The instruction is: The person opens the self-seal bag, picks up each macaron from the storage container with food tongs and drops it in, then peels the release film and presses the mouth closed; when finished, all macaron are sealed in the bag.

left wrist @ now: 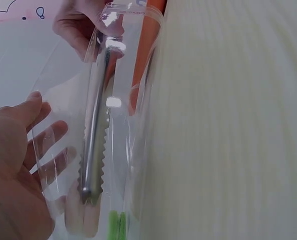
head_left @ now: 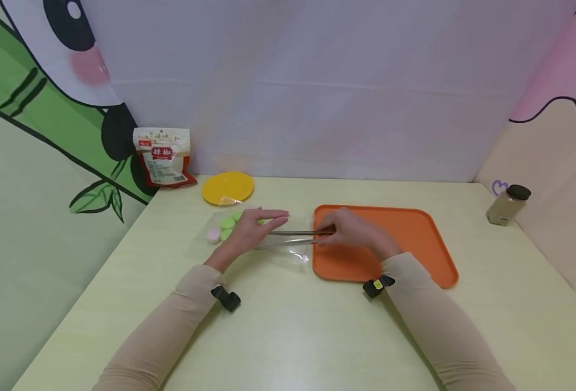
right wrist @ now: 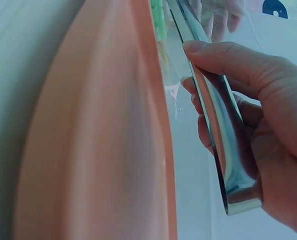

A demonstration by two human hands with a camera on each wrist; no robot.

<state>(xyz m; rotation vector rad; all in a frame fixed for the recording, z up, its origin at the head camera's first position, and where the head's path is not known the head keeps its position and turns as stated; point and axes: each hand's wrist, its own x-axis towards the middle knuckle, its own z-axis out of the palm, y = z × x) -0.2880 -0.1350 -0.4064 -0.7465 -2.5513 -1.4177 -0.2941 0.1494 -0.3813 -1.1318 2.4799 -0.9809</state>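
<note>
My right hand [head_left: 348, 231] grips a pair of metal tongs [head_left: 295, 233] near their bent end, over the left edge of an orange tray [head_left: 390, 217]. The toothed tips point left, reaching into a clear plastic bag [left wrist: 138, 165]. Inside the bag, at its left end, are several pale green round pieces [head_left: 227, 223] and a pinkish one [head_left: 213, 235]. My left hand [head_left: 248, 231] is at the bag's side, fingers extended. In the left wrist view its fingers show through the clear film, with the thumb at the bag's edge.
A yellow disc [head_left: 227, 187] lies behind the bag. At the back left stands a red and white food pouch [head_left: 164, 157]. A jar with a black lid [head_left: 507, 205] stands at the right edge. A cloth backdrop [head_left: 317, 108] rises behind the table [head_left: 288, 336].
</note>
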